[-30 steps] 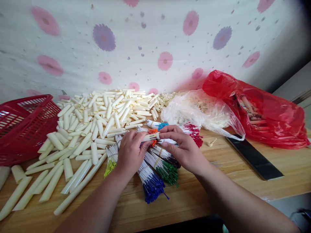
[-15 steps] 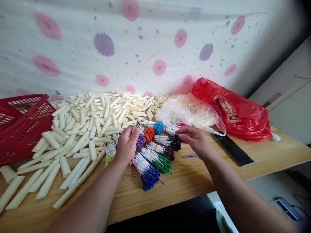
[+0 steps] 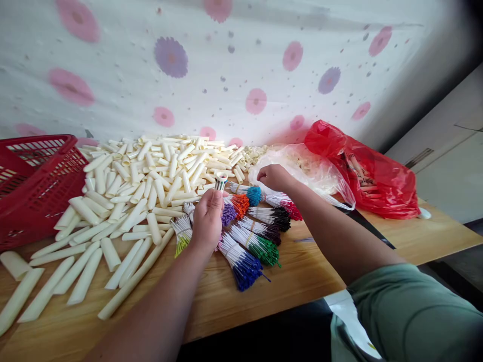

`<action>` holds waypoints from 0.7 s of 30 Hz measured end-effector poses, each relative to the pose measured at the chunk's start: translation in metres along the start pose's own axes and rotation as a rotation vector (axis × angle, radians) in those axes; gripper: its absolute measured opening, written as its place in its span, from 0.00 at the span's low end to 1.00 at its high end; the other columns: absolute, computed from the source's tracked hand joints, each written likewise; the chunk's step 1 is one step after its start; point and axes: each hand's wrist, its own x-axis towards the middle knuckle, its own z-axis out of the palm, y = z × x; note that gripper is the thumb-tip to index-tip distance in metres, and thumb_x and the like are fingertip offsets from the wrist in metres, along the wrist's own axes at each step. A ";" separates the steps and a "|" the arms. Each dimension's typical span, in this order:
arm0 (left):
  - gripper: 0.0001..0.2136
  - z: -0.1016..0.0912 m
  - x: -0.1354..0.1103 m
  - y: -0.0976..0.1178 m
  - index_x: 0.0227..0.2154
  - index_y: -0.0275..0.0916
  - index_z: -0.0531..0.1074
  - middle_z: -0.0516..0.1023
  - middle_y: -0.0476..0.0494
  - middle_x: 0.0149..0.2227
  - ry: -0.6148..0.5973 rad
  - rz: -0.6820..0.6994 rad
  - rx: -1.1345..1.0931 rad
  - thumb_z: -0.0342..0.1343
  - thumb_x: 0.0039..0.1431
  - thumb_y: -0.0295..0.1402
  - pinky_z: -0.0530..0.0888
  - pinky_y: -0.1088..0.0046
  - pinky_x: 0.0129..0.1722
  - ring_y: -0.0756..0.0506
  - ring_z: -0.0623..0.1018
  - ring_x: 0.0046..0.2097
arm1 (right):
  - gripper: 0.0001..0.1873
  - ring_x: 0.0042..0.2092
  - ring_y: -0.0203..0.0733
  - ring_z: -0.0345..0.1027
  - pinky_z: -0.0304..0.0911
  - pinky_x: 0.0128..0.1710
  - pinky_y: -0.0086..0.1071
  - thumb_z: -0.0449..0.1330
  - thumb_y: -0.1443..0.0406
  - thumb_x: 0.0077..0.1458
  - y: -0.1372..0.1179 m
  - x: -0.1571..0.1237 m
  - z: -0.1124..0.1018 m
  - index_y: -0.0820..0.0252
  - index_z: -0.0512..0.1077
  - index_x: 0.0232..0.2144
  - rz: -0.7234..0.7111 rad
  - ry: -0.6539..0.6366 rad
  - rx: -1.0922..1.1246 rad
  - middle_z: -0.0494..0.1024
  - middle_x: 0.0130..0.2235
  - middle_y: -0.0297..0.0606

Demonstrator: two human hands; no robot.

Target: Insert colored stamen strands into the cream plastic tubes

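My left hand [image 3: 208, 217] is closed round a cream tube [image 3: 221, 180] held upright, its open end showing several coloured tips inside. It hovers over a fan of white sticks bundled by tip colour: blue [image 3: 243, 264], green [image 3: 260, 247], orange [image 3: 238, 203], purple, black, red [image 3: 285, 204] and yellow-green [image 3: 181, 233]. My right hand [image 3: 274, 176] reaches further back to the mouth of a clear plastic bag [image 3: 309, 173] of small cream parts, its fingers curled in a pinch; what they hold is hidden.
A large heap of cream tubes [image 3: 151, 173] covers the left and back of the wooden table [image 3: 309, 274]. A red basket [image 3: 32, 183] stands at far left. A red plastic bag [image 3: 368, 173] of tubes lies at right, beside a dark flat strip. A flowered cloth hangs behind.
My right hand let go of the tube and moved back and right to the clear bag. My left hand turned the tube upright and lifted it a little.
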 end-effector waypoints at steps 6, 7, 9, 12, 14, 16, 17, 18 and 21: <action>0.18 0.003 -0.004 -0.002 0.32 0.38 0.71 0.61 0.52 0.22 -0.048 -0.008 0.054 0.45 0.63 0.47 0.61 0.75 0.26 0.52 0.62 0.24 | 0.08 0.41 0.49 0.72 0.66 0.41 0.40 0.58 0.66 0.54 0.041 0.009 -0.011 0.65 0.76 0.32 0.148 -0.164 -0.246 0.79 0.36 0.45; 0.18 0.003 -0.004 -0.002 0.32 0.38 0.71 0.61 0.52 0.22 -0.065 -0.006 0.057 0.45 0.63 0.46 0.61 0.75 0.26 0.52 0.62 0.24 | 0.09 0.43 0.47 0.72 0.66 0.43 0.41 0.58 0.64 0.56 0.045 0.009 -0.005 0.64 0.75 0.36 0.140 -0.185 -0.262 0.78 0.40 0.44; 0.18 0.005 -0.005 -0.003 0.32 0.38 0.71 0.61 0.52 0.22 -0.091 -0.010 0.063 0.45 0.63 0.46 0.61 0.75 0.26 0.52 0.62 0.25 | 0.13 0.46 0.42 0.70 0.66 0.46 0.42 0.56 0.61 0.59 0.048 0.010 0.013 0.62 0.71 0.44 0.117 -0.215 -0.283 0.74 0.46 0.41; 0.18 0.006 -0.004 -0.002 0.32 0.38 0.71 0.61 0.52 0.22 -0.099 -0.013 0.080 0.45 0.63 0.46 0.61 0.75 0.26 0.52 0.62 0.25 | 0.16 0.47 0.43 0.69 0.67 0.46 0.43 0.56 0.60 0.60 0.044 0.011 0.037 0.62 0.67 0.48 0.111 -0.223 -0.307 0.71 0.50 0.43; 0.18 0.006 -0.003 -0.002 0.31 0.38 0.71 0.61 0.52 0.22 -0.090 -0.005 0.092 0.45 0.63 0.46 0.61 0.75 0.26 0.51 0.62 0.25 | 0.17 0.47 0.43 0.69 0.68 0.46 0.43 0.56 0.60 0.60 0.043 0.011 0.043 0.62 0.67 0.49 0.108 -0.221 -0.312 0.71 0.50 0.43; 0.18 0.005 -0.001 -0.002 0.30 0.37 0.71 0.61 0.52 0.22 -0.078 -0.002 0.104 0.46 0.62 0.46 0.60 0.75 0.26 0.51 0.62 0.25 | 0.17 0.47 0.43 0.69 0.68 0.46 0.43 0.56 0.60 0.60 0.045 0.010 0.044 0.62 0.67 0.49 0.095 -0.219 -0.307 0.71 0.50 0.43; 0.17 0.005 0.000 -0.003 0.30 0.37 0.71 0.61 0.52 0.22 -0.073 -0.007 0.109 0.46 0.62 0.46 0.60 0.75 0.26 0.51 0.62 0.25 | 0.17 0.47 0.43 0.69 0.68 0.46 0.43 0.56 0.60 0.60 0.047 0.009 0.042 0.62 0.67 0.49 0.086 -0.217 -0.301 0.71 0.50 0.43; 0.17 0.005 0.001 -0.004 0.30 0.37 0.71 0.60 0.52 0.21 -0.074 -0.010 0.115 0.47 0.62 0.46 0.60 0.75 0.26 0.51 0.62 0.25 | 0.16 0.47 0.43 0.69 0.68 0.46 0.43 0.56 0.60 0.60 0.049 0.009 0.041 0.61 0.67 0.49 0.076 -0.213 -0.292 0.71 0.50 0.42; 0.18 0.004 0.003 -0.009 0.31 0.37 0.70 0.61 0.51 0.23 -0.076 -0.026 0.136 0.46 0.61 0.48 0.61 0.75 0.26 0.51 0.62 0.25 | 0.16 0.47 0.43 0.69 0.68 0.46 0.43 0.56 0.60 0.60 0.052 0.008 0.042 0.61 0.67 0.49 0.047 -0.193 -0.240 0.71 0.50 0.42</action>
